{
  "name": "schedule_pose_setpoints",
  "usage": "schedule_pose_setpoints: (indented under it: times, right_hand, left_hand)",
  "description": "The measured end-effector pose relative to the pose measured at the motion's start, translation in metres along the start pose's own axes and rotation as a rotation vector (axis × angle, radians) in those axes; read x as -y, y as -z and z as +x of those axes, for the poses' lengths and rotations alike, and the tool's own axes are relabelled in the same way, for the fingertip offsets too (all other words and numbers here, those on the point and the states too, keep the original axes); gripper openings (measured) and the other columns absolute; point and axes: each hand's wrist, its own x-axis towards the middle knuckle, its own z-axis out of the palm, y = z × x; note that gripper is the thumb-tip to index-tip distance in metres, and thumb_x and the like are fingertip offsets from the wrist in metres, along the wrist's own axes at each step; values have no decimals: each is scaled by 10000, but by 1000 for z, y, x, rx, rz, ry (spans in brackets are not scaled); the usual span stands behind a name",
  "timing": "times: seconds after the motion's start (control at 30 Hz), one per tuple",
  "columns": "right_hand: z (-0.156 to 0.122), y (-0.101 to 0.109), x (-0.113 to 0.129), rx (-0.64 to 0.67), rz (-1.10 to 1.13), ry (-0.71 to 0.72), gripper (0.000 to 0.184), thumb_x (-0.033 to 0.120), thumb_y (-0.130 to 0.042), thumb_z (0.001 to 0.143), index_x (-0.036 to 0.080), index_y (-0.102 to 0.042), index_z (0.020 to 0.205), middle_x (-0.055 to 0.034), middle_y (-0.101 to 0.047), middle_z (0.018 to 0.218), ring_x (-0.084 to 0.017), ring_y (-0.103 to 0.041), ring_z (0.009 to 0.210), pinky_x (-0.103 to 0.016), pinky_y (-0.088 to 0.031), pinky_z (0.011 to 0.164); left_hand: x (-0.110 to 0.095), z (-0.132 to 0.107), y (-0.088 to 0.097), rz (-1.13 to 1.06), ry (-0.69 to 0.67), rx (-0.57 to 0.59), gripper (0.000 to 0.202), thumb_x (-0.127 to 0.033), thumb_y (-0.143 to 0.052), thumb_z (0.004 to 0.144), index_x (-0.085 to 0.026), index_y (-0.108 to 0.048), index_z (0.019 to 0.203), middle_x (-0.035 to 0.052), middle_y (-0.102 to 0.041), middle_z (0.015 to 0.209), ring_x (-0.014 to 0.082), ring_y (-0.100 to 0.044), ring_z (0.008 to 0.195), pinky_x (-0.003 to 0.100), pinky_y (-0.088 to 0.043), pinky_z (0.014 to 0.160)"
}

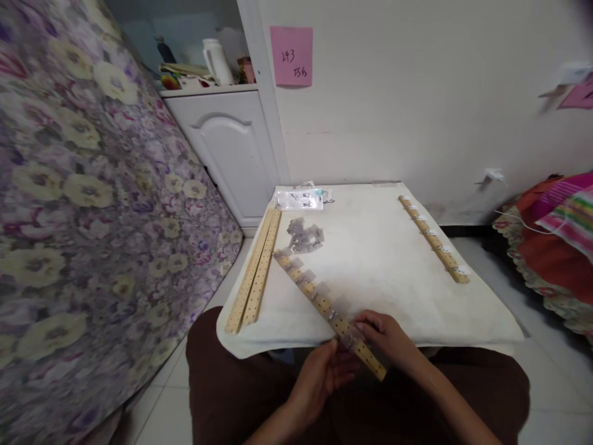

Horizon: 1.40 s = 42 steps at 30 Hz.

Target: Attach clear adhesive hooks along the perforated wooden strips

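A perforated wooden strip (319, 301) slants across the table's front edge, its near end sticking out over my lap. Small metal pieces with clear plastic tabs sit at intervals along it. My left hand (322, 371) holds the strip from below, thumb against its side and fingers partly hidden underneath. On the strip's right side, the fingertips of my right hand (382, 337) are pinched together close to a small metal piece (348, 341); what lies between them is too small to make out. Beyond the strip's far end is a pile of clear plastic tabs with metal pieces (303, 237).
Two bare perforated strips (254, 278) lie along the left side of the white-covered table (365, 247). Another strip with fitted pieces (433, 239) lies at the right edge. Clear packets (299, 199) rest at the back left. A floral curtain (106, 204) hangs at left.
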Motion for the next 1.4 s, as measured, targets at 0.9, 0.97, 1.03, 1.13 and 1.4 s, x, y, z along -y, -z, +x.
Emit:
schedule_pose_setpoints:
  times: [0.9, 0.97, 1.03, 1.13, 1.4]
  right_hand:
    - [2, 2, -2, 2, -85, -21, 198, 251, -461, 857, 179, -645, 847, -6, -624, 724, -158, -550, 697, -252, -413, 631]
    - [1, 1, -1, 6, -88, -19, 186, 248, -464, 857, 183, -637, 852, -3, -619, 723, -157, -549, 698, -253, -411, 634]
    - [0, 1, 0, 2, -100, -27, 163, 251, -479, 850, 184, -627, 836, 6, -600, 697, -151, -536, 673, -248, -402, 616]
    - [0, 0, 1, -8, -129, -40, 126, 251, -509, 836, 185, -615, 815, 19, -566, 659, -141, -511, 638, -241, -384, 590]
    - [1, -1, 3, -6, -129, -57, 114, 247, -519, 828, 181, -610, 811, 21, -552, 655, -134, -500, 634, -237, -378, 586]
  left_hand:
    - [-3, 7, -9, 34, 27, -63, 354, -391, -732, 720, -97, -649, 900, 100, -720, 845, 171, -688, 708, 226, -521, 617]
    - [-3, 8, -9, 36, 24, -60, 359, -387, -730, 723, -94, -647, 914, 104, -719, 854, 174, -689, 715, 228, -521, 621]
    - [-3, 8, -9, 35, 21, -57, 365, -383, -725, 728, -93, -644, 933, 107, -718, 864, 175, -689, 718, 231, -521, 626]
    - [-4, 8, -9, 36, 20, -57, 368, -383, -718, 735, -94, -642, 948, 109, -718, 875, 172, -687, 717, 232, -519, 629]
    - [-1, 8, -8, 29, 15, -70, 351, -381, -736, 715, -101, -648, 907, 95, -718, 829, 164, -683, 689, 225, -513, 609]
